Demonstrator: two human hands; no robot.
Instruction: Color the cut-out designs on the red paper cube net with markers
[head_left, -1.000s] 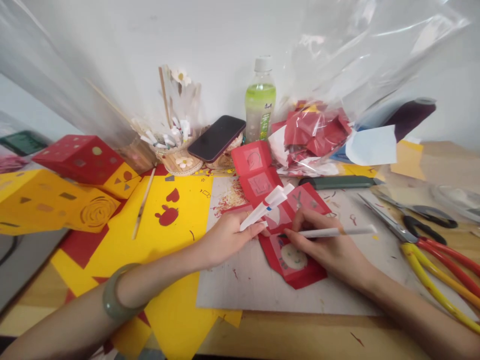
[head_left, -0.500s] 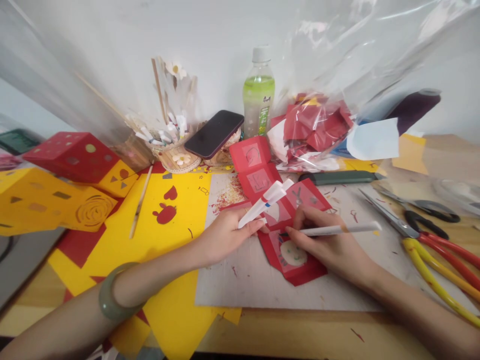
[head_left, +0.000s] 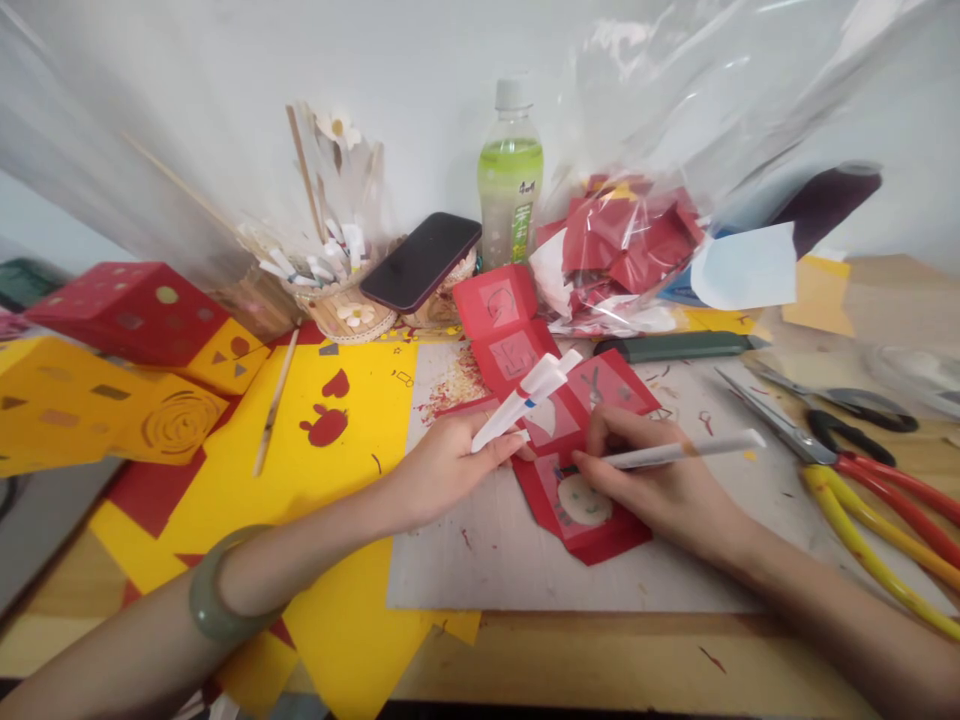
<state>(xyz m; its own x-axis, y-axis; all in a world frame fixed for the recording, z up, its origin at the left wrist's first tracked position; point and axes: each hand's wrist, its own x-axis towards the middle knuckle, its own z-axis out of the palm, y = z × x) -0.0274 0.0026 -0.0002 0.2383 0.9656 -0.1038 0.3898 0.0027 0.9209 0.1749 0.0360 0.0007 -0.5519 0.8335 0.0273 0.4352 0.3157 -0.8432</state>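
**Grip kept, angle slightly changed**

A slim white plastic pen (head_left: 705,448) is pinched between the closed fingertips of the right hand (head_left: 649,475); its rear end has been tipped up a little. Its tip is kept beside a pale, round face shape (head_left: 586,500) on an unfolded red card strip (head_left: 559,420), which lies on a grey board (head_left: 480,565). Small, careful strokes are suggested. White markers with red and blue bands (head_left: 514,405) are gripped in the left hand's (head_left: 446,465) curled fingers.
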